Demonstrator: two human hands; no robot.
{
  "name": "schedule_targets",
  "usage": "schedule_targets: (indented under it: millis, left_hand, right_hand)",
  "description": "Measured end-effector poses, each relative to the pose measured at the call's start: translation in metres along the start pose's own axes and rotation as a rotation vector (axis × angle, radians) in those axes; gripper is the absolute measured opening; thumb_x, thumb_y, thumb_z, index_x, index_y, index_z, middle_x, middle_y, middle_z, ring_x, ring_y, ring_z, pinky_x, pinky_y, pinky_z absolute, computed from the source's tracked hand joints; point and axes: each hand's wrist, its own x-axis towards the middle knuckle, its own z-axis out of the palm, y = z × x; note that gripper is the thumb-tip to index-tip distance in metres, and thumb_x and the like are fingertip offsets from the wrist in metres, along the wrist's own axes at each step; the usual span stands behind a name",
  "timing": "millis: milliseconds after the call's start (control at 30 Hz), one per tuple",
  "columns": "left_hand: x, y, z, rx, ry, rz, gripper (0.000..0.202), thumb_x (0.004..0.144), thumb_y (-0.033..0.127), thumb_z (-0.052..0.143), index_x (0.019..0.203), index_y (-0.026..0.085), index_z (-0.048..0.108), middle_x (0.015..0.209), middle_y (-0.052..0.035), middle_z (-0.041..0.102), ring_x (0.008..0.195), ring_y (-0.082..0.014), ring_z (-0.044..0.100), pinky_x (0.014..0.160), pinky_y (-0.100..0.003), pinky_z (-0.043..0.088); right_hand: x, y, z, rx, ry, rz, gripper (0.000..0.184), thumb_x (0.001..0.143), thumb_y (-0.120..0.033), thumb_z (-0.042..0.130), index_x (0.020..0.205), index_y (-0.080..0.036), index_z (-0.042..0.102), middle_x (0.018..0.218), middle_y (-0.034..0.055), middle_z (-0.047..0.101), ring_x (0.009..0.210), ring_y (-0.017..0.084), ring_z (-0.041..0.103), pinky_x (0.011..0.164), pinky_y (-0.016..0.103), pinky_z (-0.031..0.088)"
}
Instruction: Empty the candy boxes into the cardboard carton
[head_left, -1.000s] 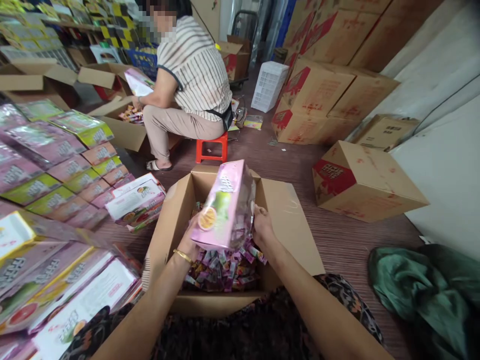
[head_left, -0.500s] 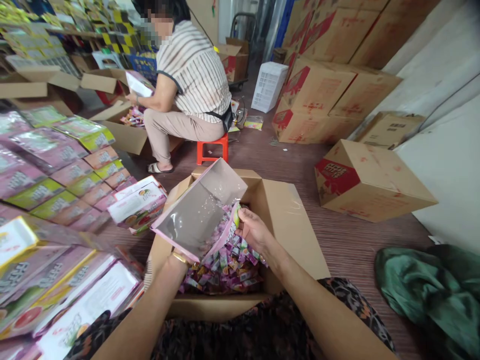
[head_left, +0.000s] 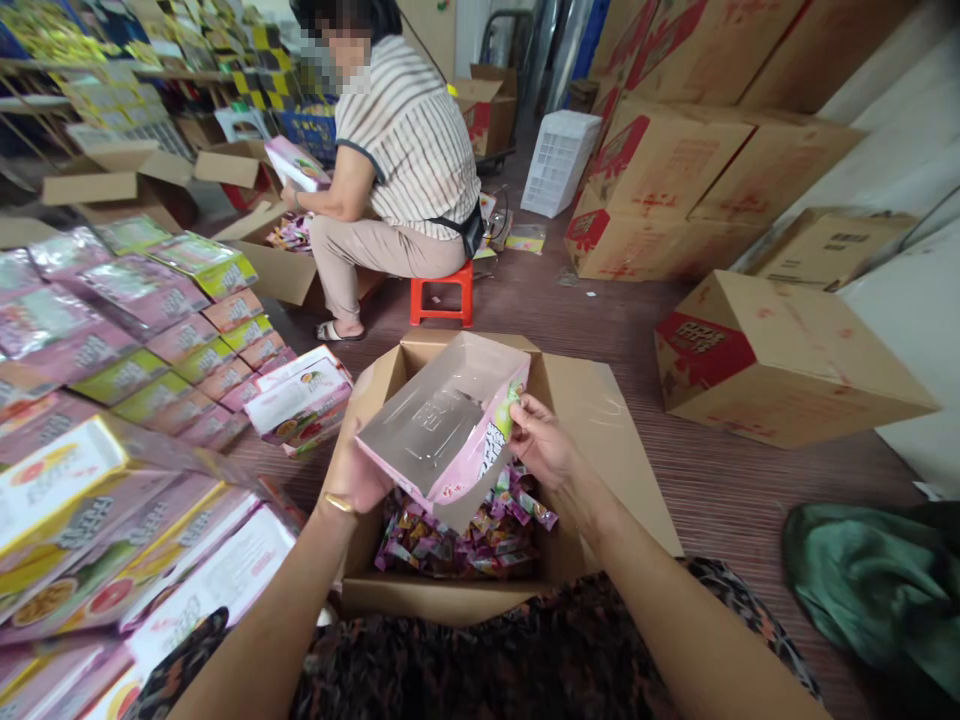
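Observation:
A pink printed candy box [head_left: 480, 450] with a grey, shiny inside is held tilted between my hands. My left hand [head_left: 369, 480] grips its left end, with the fingers partly hidden behind the box. On the right, my right hand [head_left: 544, 440] pinches the green and pink printed edge between thumb and fingers. Below it stands an open carton [head_left: 442, 600] with its flaps folded out. Many small purple-wrapped candies [head_left: 457, 545] lie loose in that carton, partly covered by the box.
Stacked pink and green boxes [head_left: 172, 330] fill the left side. Ahead, a co-worker [head_left: 412, 140] sits on a red stool [head_left: 442, 295], holding a similar box. Sealed cartons [head_left: 795, 350] stand at right, near green cloth [head_left: 870, 580] on the floor.
The candy box has turned, showing more of its printed side, and moved slightly right with both hands. More of my left hand shows. The whole view has shifted a little left.

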Motion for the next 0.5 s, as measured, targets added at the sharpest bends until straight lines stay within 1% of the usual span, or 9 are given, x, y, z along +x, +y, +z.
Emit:
schedule_targets:
  millis: [67,100,167,233,267,333,400,433,500]
  left_hand:
    - [-0.009,0.011,0.01,0.103,-0.016,-0.059,0.069,0.08,0.069,0.058,0.128,0.02,0.059,0.119,-0.0121,0.07,0.106,-0.0315,0.067,0.089,-0.046,0.058]
    - [-0.014,0.015,0.014,0.171,-0.03,-0.061,0.07,0.078,0.067,0.063,0.13,0.022,0.058,0.12,-0.0126,0.07,0.107,-0.0319,0.067,0.088,-0.047,0.058]
    - [-0.024,0.018,0.02,0.325,-0.017,-0.035,0.065,0.073,0.048,0.077,0.131,0.025,0.058,0.118,-0.0115,0.07,0.102,-0.0288,0.069,0.086,-0.043,0.06]
    - [-0.03,0.021,0.026,0.433,0.071,-0.005,0.056,0.067,0.028,0.082,0.12,0.022,0.064,0.104,-0.0092,0.074,0.088,-0.0242,0.071,0.077,-0.037,0.062]
    - [-0.032,0.024,0.028,0.458,0.132,0.006,0.047,0.065,0.024,0.082,0.109,0.019,0.067,0.093,-0.0083,0.074,0.078,-0.0223,0.07,0.071,-0.035,0.063]
    - [-0.035,0.036,0.033,0.436,0.274,0.08,0.027,0.066,0.025,0.077,0.087,0.014,0.067,0.075,-0.0061,0.071,0.063,-0.0191,0.065,0.06,-0.034,0.062]
    - [-0.041,0.054,0.038,0.356,0.39,0.217,0.02,0.068,0.028,0.071,0.082,0.014,0.066,0.075,-0.0056,0.071,0.063,-0.0182,0.065,0.058,-0.033,0.062]
    - [-0.045,0.063,0.041,0.314,0.427,0.298,0.021,0.069,0.029,0.068,0.085,0.015,0.066,0.083,-0.0056,0.073,0.068,-0.0187,0.066,0.059,-0.032,0.062]
    - [-0.054,0.078,0.046,0.24,0.482,0.448,0.025,0.072,0.03,0.064,0.094,0.018,0.067,0.094,-0.0038,0.074,0.076,-0.0203,0.068,0.058,-0.032,0.063]
  right_hand:
    - [0.001,-0.002,-0.003,-0.047,0.016,-0.021,0.051,0.059,-0.049,0.09,0.072,-0.021,0.05,0.063,-0.0049,0.06,0.055,0.009,0.052,0.047,0.017,0.039]
    - [0.0,-0.002,-0.003,-0.068,0.019,-0.027,0.052,0.059,-0.05,0.09,0.072,-0.021,0.05,0.064,-0.0049,0.061,0.055,0.009,0.051,0.047,0.017,0.039]
    - [0.0,-0.003,-0.002,-0.112,0.02,-0.025,0.053,0.058,-0.053,0.089,0.073,-0.021,0.049,0.069,-0.0041,0.063,0.054,0.008,0.052,0.046,0.017,0.039]
    - [0.001,0.001,-0.002,-0.15,0.033,-0.026,0.053,0.06,-0.057,0.086,0.079,-0.022,0.052,0.078,-0.0024,0.067,0.057,0.009,0.054,0.049,0.018,0.044]
    - [0.002,0.005,-0.002,-0.177,0.047,-0.027,0.052,0.064,-0.061,0.082,0.085,-0.023,0.054,0.087,-0.0009,0.069,0.06,0.01,0.057,0.052,0.02,0.047]
    - [0.003,0.02,-0.006,-0.318,0.112,-0.008,0.049,0.076,-0.066,0.068,0.101,-0.025,0.057,0.104,0.0022,0.068,0.067,0.013,0.062,0.059,0.026,0.053]
    - [0.001,0.049,-0.012,-0.646,0.119,0.057,0.036,0.087,-0.056,0.057,0.105,-0.025,0.06,0.108,0.0041,0.067,0.075,0.017,0.065,0.067,0.033,0.056]
    - [-0.002,0.068,-0.016,-0.86,0.056,0.099,0.027,0.088,-0.046,0.057,0.102,-0.023,0.062,0.105,0.005,0.068,0.081,0.019,0.066,0.074,0.036,0.057]
    - [-0.014,0.112,-0.021,-1.274,-0.255,0.181,0.019,0.082,-0.025,0.062,0.1,-0.021,0.068,0.105,0.0074,0.069,0.098,0.025,0.065,0.093,0.043,0.053]
